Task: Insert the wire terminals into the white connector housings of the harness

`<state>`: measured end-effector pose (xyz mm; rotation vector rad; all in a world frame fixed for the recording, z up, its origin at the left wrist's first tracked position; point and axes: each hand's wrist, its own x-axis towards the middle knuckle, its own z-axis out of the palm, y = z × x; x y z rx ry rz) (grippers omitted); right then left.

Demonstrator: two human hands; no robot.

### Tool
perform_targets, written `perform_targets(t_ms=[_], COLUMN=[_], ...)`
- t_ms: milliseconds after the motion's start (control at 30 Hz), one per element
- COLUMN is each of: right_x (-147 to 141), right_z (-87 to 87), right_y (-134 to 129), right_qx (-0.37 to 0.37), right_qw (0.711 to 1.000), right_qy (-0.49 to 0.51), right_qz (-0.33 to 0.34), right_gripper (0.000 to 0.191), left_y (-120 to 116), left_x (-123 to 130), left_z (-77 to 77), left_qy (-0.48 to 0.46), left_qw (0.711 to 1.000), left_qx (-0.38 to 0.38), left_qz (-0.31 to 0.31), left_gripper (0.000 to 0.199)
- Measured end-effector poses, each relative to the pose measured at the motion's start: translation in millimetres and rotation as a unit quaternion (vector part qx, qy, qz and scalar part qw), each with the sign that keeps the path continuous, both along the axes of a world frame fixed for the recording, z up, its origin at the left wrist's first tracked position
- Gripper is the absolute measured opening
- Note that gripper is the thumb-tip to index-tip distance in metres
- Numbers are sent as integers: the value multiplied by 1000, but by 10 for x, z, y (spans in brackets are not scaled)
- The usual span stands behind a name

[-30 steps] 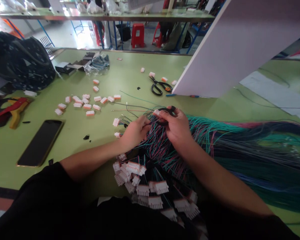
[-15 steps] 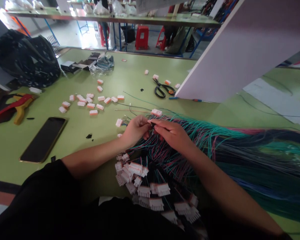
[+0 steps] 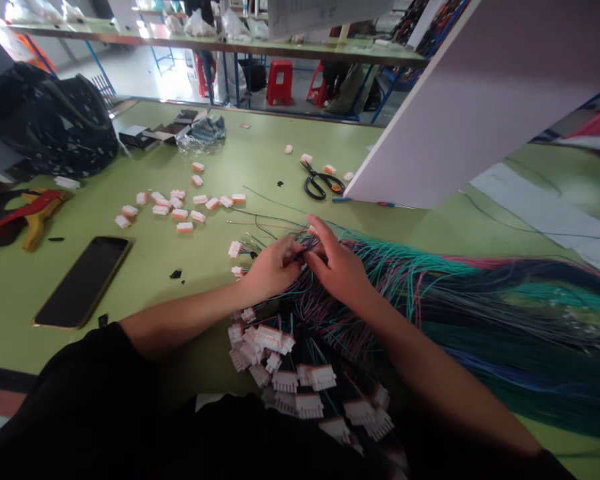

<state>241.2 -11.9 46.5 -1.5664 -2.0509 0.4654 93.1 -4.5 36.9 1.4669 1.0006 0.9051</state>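
My left hand (image 3: 273,268) pinches thin dark wires between thumb and fingers, above the near-left end of a large wire bundle (image 3: 405,263) in teal, pink and black. Close against it, my right hand (image 3: 343,272) has its thumb on the same wires, with the index finger raised. Its lower fingers are partly hidden. White connectors on wire ends, such as one connector (image 3: 235,249), stick out left of my left hand. Below my wrists lies a heap of wired white connectors (image 3: 270,339).
Loose white-and-orange connectors (image 3: 180,213) lie to the left. A phone (image 3: 83,281), red-and-yellow tool (image 3: 35,210) and dark bag (image 3: 50,123) are further left. Black-handled scissors (image 3: 321,182) and a pen (image 3: 365,202) lie near a white upright panel (image 3: 455,120).
My right index finger has lifted from the pinch and now points up. The small black piece between my fingertips no longer shows clearly. The view has shifted slightly.
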Motion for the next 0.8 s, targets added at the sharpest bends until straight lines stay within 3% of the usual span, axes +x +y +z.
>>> perform_targets(t_ms=[133,300,500,700,800], right_x=[25,44,80,114,91], right_z=[18,-5,-107,-294,-318], right_y=[-22,-93,-3,128,121], right_qx=[-1,108,27,260,293], right_qw=[1000,991,999,963,950], right_qy=[2,-71,4,-1,49], right_qz=[19,20,28,64,92], right_gripper=[61,34,31,28,28], left_y=[3,38,41,77,137], left_x=[-19,21,27,12,16], left_z=[7,0,-19,6,6], left_qy=[-30,-145,-167,-178,-181], left_qw=[999,980,977,970,950], left_qx=[-26,-126,-118,-167,-253], left_qz=[-9,52,58,-12,-41], left_gripper=[9,14,12,14,18])
